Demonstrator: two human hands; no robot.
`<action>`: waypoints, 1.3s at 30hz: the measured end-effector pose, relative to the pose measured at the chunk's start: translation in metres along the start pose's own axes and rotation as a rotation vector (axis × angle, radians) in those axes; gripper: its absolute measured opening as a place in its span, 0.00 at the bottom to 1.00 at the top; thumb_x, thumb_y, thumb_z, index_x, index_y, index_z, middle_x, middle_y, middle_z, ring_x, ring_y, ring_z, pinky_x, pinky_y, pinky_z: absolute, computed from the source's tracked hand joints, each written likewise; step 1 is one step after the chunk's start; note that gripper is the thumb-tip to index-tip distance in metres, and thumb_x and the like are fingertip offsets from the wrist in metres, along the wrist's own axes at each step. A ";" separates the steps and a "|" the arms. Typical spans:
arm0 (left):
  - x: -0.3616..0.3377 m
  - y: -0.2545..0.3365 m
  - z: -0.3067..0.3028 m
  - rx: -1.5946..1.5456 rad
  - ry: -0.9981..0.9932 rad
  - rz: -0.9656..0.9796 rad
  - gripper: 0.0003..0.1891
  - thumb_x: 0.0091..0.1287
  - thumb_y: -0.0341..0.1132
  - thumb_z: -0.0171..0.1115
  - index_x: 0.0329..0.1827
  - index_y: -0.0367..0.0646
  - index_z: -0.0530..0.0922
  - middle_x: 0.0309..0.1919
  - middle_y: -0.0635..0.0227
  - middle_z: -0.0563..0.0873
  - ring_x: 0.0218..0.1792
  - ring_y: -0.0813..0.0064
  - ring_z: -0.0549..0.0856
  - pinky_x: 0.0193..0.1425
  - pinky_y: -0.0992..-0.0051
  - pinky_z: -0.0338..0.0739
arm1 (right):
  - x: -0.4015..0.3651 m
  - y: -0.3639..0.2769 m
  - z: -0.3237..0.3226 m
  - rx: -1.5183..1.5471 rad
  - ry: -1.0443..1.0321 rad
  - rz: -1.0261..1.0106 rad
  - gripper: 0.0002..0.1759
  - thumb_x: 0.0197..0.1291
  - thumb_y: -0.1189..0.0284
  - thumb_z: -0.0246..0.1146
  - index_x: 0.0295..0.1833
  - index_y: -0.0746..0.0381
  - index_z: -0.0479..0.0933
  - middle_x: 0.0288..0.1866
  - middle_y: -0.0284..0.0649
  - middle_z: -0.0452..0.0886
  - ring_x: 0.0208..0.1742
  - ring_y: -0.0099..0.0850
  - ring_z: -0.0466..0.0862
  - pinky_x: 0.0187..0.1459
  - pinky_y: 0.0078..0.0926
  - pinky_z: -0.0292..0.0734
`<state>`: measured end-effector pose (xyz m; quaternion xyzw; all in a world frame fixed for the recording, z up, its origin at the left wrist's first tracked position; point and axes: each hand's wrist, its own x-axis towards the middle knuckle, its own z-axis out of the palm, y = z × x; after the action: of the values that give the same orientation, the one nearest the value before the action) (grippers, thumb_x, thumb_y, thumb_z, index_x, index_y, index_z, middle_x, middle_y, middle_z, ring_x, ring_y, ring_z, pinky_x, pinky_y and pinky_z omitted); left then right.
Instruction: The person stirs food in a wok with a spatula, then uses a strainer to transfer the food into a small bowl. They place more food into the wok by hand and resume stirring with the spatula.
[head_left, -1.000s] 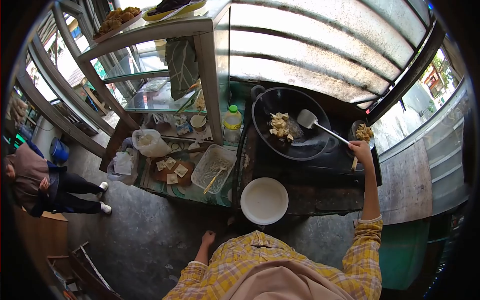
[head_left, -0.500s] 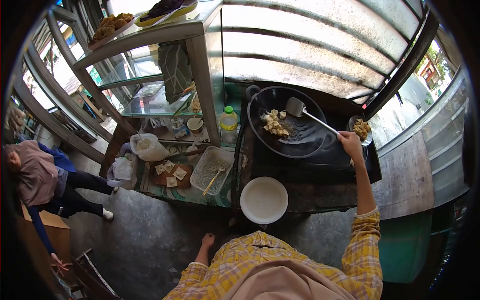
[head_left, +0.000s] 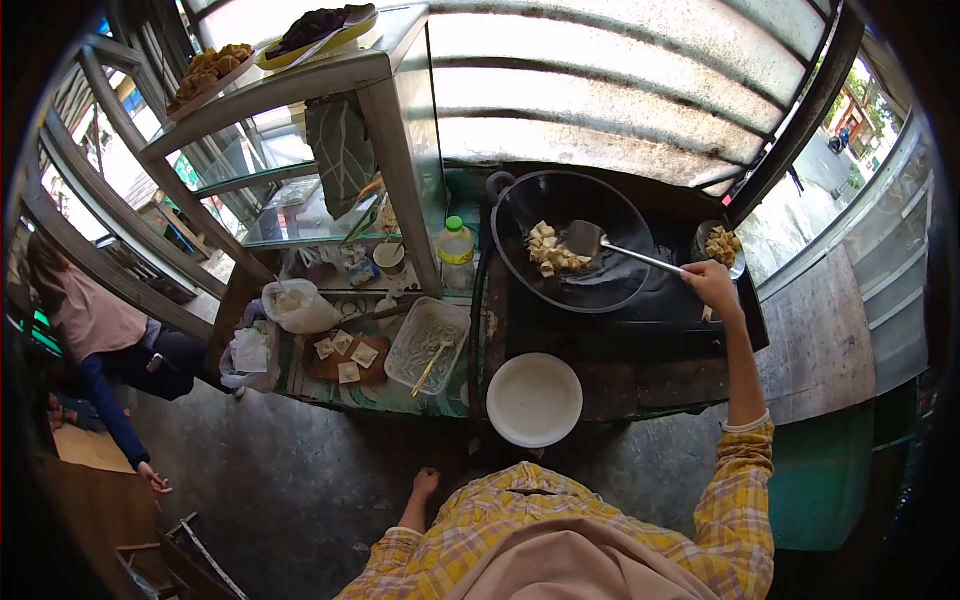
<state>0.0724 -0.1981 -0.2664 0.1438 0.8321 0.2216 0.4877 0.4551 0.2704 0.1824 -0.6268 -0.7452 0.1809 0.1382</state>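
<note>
My right hand (head_left: 712, 286) is closed round the handle end of a long metal spatula (head_left: 640, 257). The spatula's blade lies in a large black wok (head_left: 620, 210), against the right side of a heap of pale food pieces (head_left: 550, 250) sitting in oil. My left hand (head_left: 427, 484) hangs low beside my body with its fingers curled; whatever it may hold is too small to make out. In front of me stands a white bowl (head_left: 535, 400). Right of the wok a strainer or bowl holds browned pieces (head_left: 722, 246).
Left of the stove are a plastic tub (head_left: 405, 345) with a yellow-handled utensil, a board (head_left: 325, 368) with several flat squares, a green-capped bottle (head_left: 456, 245) and a glass cabinet (head_left: 385, 130). Another person (head_left: 100, 310) is at the far left.
The spatula blade has moved down and left in the wok to the food pieces, and my right hand has shifted slightly. The other person has turned and leaned, with their arm reaching lower right.
</note>
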 end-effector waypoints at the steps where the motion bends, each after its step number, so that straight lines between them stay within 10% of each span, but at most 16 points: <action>1: -0.002 0.001 -0.001 -0.003 0.007 -0.003 0.18 0.56 0.40 0.59 0.46 0.39 0.78 0.36 0.54 0.84 0.34 0.63 0.85 0.39 0.68 0.79 | -0.001 0.003 -0.007 -0.038 0.006 0.043 0.14 0.53 0.63 0.63 0.42 0.59 0.82 0.28 0.43 0.83 0.32 0.33 0.83 0.35 0.27 0.73; 29: 0.003 -0.005 0.001 0.046 -0.008 -0.027 0.18 0.56 0.40 0.58 0.47 0.39 0.78 0.37 0.53 0.84 0.34 0.63 0.85 0.41 0.68 0.79 | 0.016 0.020 0.079 0.414 -0.142 0.107 0.15 0.53 0.66 0.63 0.41 0.65 0.81 0.19 0.37 0.78 0.22 0.22 0.77 0.26 0.22 0.69; 39: 0.000 0.010 0.000 -0.005 0.029 -0.002 0.18 0.57 0.42 0.58 0.46 0.39 0.78 0.34 0.54 0.84 0.33 0.63 0.85 0.40 0.68 0.79 | 0.010 0.029 0.028 0.028 0.048 -0.040 0.12 0.55 0.67 0.60 0.40 0.63 0.82 0.20 0.41 0.79 0.25 0.28 0.80 0.33 0.26 0.71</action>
<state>0.0724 -0.1894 -0.2616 0.1387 0.8386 0.2253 0.4761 0.4675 0.2817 0.1444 -0.6141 -0.7513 0.1736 0.1684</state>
